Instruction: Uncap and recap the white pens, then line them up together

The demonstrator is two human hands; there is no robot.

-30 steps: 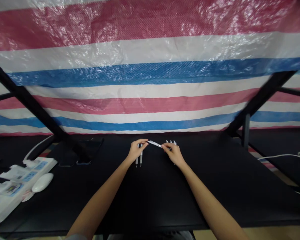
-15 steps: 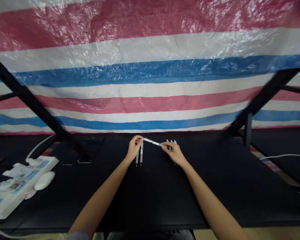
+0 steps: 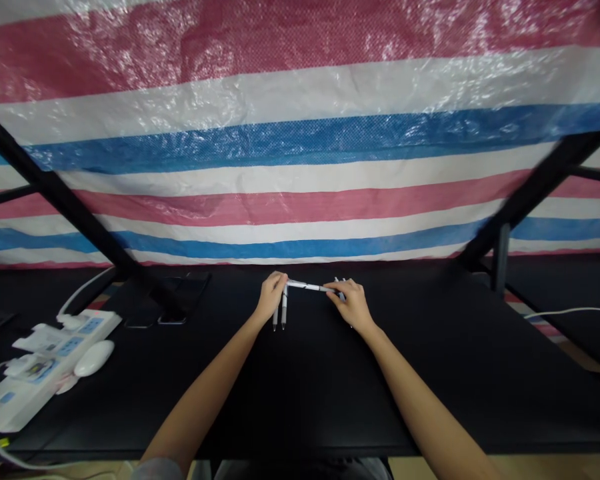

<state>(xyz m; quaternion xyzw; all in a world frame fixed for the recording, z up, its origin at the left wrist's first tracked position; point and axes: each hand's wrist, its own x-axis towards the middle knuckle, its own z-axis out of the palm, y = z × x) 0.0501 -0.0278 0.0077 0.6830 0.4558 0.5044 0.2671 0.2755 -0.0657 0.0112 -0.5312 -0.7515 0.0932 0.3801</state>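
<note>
My left hand [image 3: 270, 299] and my right hand [image 3: 351, 303] each pinch one end of a white pen [image 3: 307, 287], which hangs level between them just above the black table [image 3: 305, 387]. Two more white pens [image 3: 280, 315] lie side by side on the table under my left hand. Several further pens [image 3: 341, 282] rest behind my right hand, partly hidden by its fingers.
A white power strip [image 3: 40, 360] with plugs and a white oval device [image 3: 94, 349] sit at the left edge. Two dark phones [image 3: 173, 303] lie at the back left. Black diagonal frame bars [image 3: 75, 213] cross a striped tarp [image 3: 300, 133]. White cables [image 3: 570, 312] trail at right.
The pen held between both hands has gone from tilted to nearly level. My right hand has shifted slightly up and inward.
</note>
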